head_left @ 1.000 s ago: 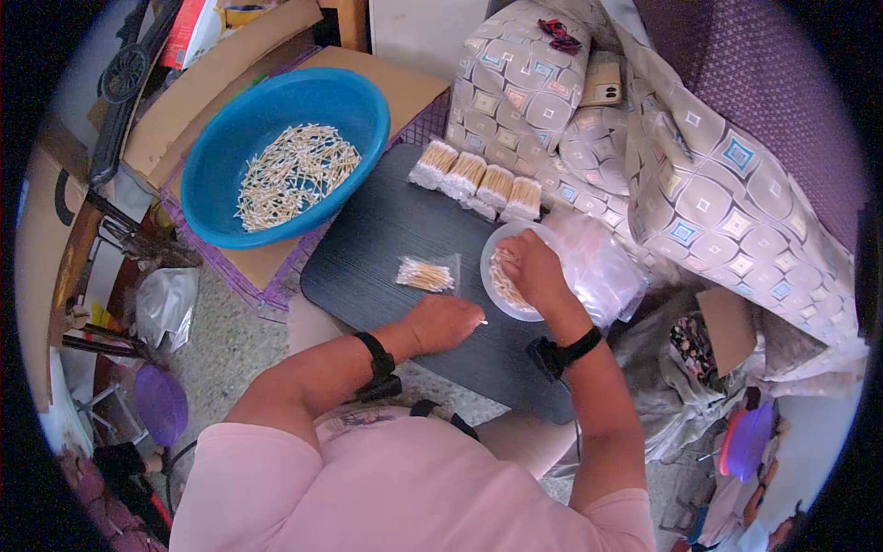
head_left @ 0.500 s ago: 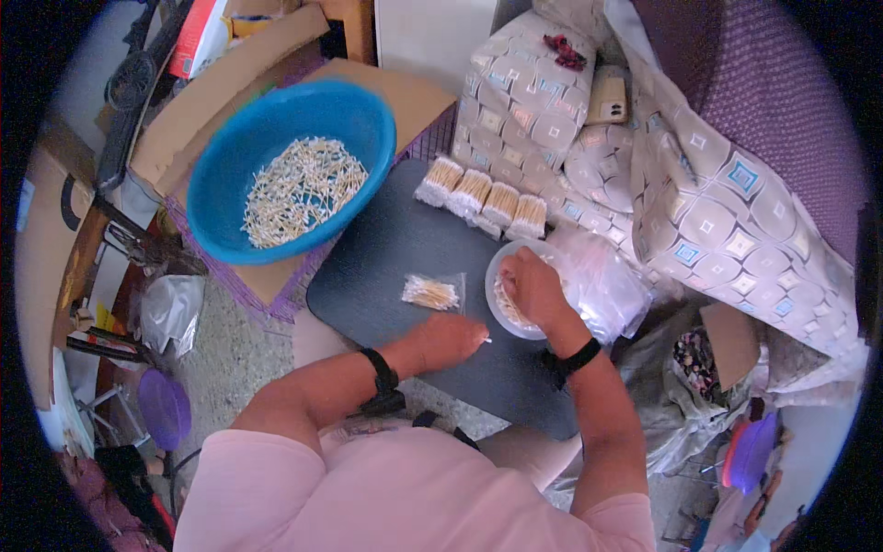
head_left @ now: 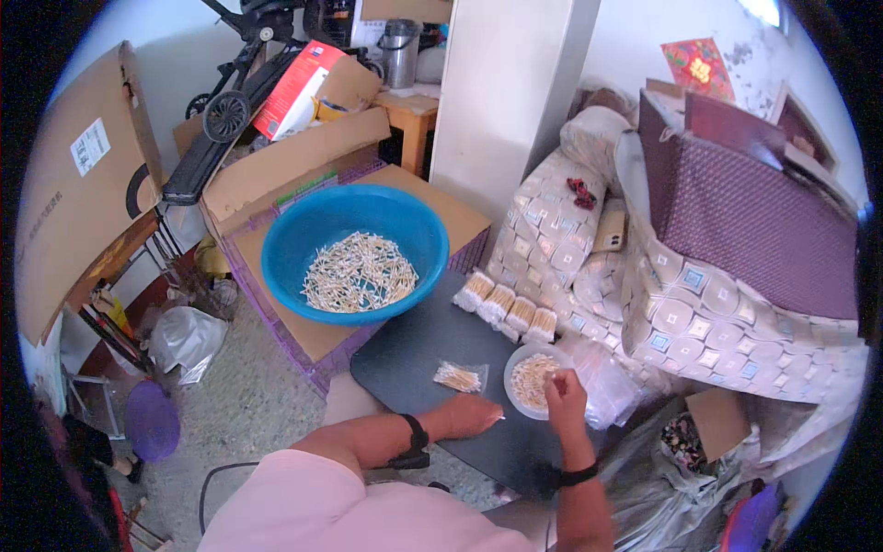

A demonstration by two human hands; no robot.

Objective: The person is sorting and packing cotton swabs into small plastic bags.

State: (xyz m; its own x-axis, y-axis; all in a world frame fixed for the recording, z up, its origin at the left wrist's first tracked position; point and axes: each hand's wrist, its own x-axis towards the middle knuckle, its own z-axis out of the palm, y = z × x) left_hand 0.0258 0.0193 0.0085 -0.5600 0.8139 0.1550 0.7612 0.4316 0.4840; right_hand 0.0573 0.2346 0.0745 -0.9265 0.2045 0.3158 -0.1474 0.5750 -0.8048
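My left hand (head_left: pixel 467 417) is closed at the near edge of a dark board (head_left: pixel 405 345), and the white tip of a cotton swab (head_left: pixel 501 418) pokes out from its fingers. My right hand (head_left: pixel 566 397) is above the right rim of a white round bowl (head_left: pixel 511 391), fingers pinched together; anything between them is too small to make out. Loose cotton swabs (head_left: pixel 531 379) lie in that bowl. Beyond my left hand rests a small clear bag of swabs (head_left: pixel 459 375). Several packed bundles of swabs (head_left: pixel 498 304) stand in a row at the board's far right edge.
A large blue basin (head_left: pixel 276 271) with many loose swabs sits on a cardboard-topped purple crate (head_left: pixel 460 210) at the far left. Clear plastic bags (head_left: pixel 598 382) lie right of the bowl. A patterned covered sofa (head_left: pixel 543 216) borders the right side, with a phone (head_left: pixel 611 230) on it.
The view has tilted up, so everything sits lower in the picture. My right hand has come up out of the bowl's middle to its right rim. My left hand stays closed on the swab.
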